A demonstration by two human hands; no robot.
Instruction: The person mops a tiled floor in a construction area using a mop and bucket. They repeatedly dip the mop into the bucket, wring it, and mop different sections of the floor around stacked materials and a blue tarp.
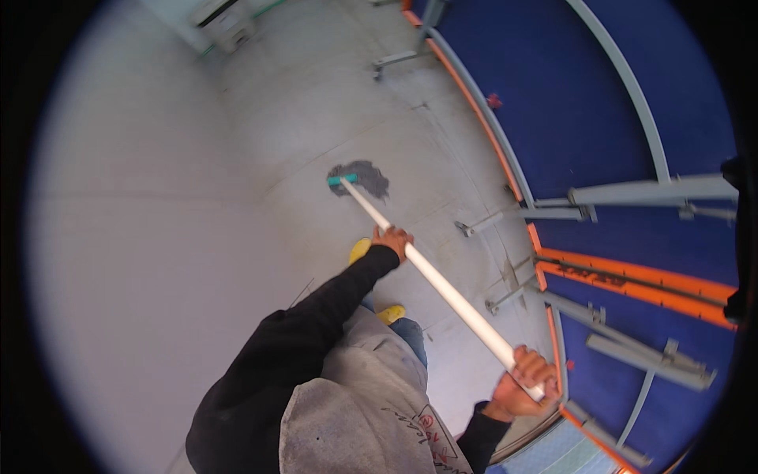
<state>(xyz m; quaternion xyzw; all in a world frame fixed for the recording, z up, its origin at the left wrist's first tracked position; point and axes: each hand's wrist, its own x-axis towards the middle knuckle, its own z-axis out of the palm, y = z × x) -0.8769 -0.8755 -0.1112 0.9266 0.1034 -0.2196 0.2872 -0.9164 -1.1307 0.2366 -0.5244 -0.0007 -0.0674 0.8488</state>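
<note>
While the left hand [392,241] curls its fingers around a white mop handle [458,300] partway down, the right hand [527,385] closes around its upper end. The handle slants away to a teal connector [343,180], where a dark gray mop head [373,178] lies spread on the pale gray floor [308,118], ahead of 2 yellow shoes [360,250]. Black sleeves [300,340] show beside a gray apron [355,403] with markings near its lower edge. Along the right side stand blue panels [568,95] with orange edging [489,130] and gray metal supports [655,192].
</note>
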